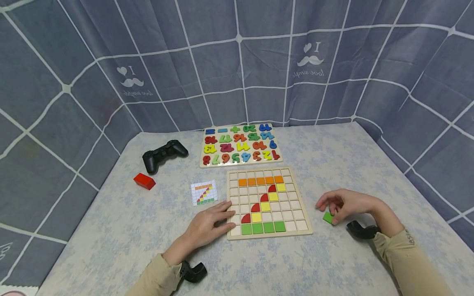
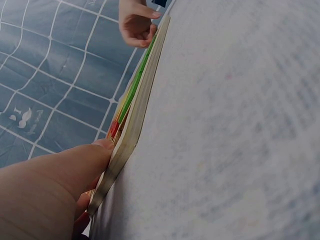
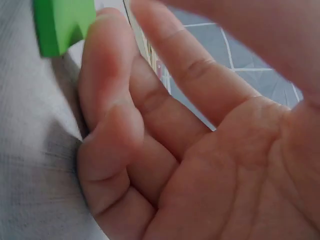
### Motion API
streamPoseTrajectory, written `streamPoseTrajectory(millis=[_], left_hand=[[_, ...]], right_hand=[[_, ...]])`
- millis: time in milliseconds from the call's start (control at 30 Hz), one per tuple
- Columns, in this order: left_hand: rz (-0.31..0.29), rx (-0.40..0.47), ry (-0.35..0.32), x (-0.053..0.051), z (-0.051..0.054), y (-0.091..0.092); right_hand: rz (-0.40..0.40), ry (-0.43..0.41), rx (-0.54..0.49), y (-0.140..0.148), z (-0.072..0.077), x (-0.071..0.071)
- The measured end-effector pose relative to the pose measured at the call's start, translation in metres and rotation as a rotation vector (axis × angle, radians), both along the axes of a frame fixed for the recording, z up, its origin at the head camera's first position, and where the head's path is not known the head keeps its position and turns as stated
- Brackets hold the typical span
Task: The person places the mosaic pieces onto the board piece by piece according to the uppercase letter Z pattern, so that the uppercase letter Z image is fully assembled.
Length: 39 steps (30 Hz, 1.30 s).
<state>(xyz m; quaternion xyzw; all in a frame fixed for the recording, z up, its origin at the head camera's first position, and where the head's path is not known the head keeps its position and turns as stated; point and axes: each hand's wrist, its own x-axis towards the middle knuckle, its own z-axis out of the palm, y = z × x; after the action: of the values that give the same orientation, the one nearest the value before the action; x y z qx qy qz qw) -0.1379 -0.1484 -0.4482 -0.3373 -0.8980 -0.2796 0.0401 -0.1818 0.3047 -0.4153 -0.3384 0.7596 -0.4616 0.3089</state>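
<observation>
A wooden grid board [image 1: 296, 225] lies flat on the table. Its cells hold a row of orange squares [image 1: 261, 181], a diagonal of red quarter-circles [image 1: 255, 207] beside yellow squares [image 1: 265, 206], and a lower row of green squares [image 1: 268, 227]. My left hand [image 1: 203, 225] rests on the board's left side, fingers fairly straight; its thumb touches the edge in the left wrist view. To the right of the board, my right hand [image 1: 348, 205] pinches a loose green square tile [image 1: 327, 218] at the table surface. The right wrist view shows this tile [image 3: 65, 25] against a fingertip.
A small pattern card [image 1: 204, 193] lies left of the board. Behind stands a number puzzle [image 1: 240, 164] with coloured pieces. A black game controller [image 1: 163, 156] and a red block [image 1: 144, 181] are at the left. A grid-patterned curtain [image 1: 266, 61] encloses the table.
</observation>
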Motion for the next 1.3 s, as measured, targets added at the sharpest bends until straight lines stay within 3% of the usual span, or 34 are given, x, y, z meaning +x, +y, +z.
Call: streamPoseTrajectory(millis=[433, 633, 800, 967, 1133, 1300], left_hand=[[0.003, -0.009, -0.003, 0.000, -0.001, 0.000], [0.001, -0.005, -0.008, 0.001, -0.001, -0.001], [0.003, -0.004, -0.001, 0.001, 0.000, -0.001], [0.008, -0.002, 0.000, 0.002, 0.001, 0.000], [0.008, -0.002, 0.000, 0.002, 0.002, 0.000], [0.008, 0.002, 0.001, 0.002, 0.002, 0.000]], right_hand=[[-0.084, 0.099, 0.131, -0.017, 0.005, 0.007], [-0.064, 0.117, 0.076, -0.043, 0.011, 0.014], [-0.158, 0.206, 0.058, -0.074, 0.011, 0.025], [-0.224, 0.279, 0.117, -0.093, 0.006, 0.032], [-0.225, 0.285, 0.126, -0.096, 0.001, 0.033], [-0.167, 0.318, 0.096, -0.097, -0.004, 0.033]])
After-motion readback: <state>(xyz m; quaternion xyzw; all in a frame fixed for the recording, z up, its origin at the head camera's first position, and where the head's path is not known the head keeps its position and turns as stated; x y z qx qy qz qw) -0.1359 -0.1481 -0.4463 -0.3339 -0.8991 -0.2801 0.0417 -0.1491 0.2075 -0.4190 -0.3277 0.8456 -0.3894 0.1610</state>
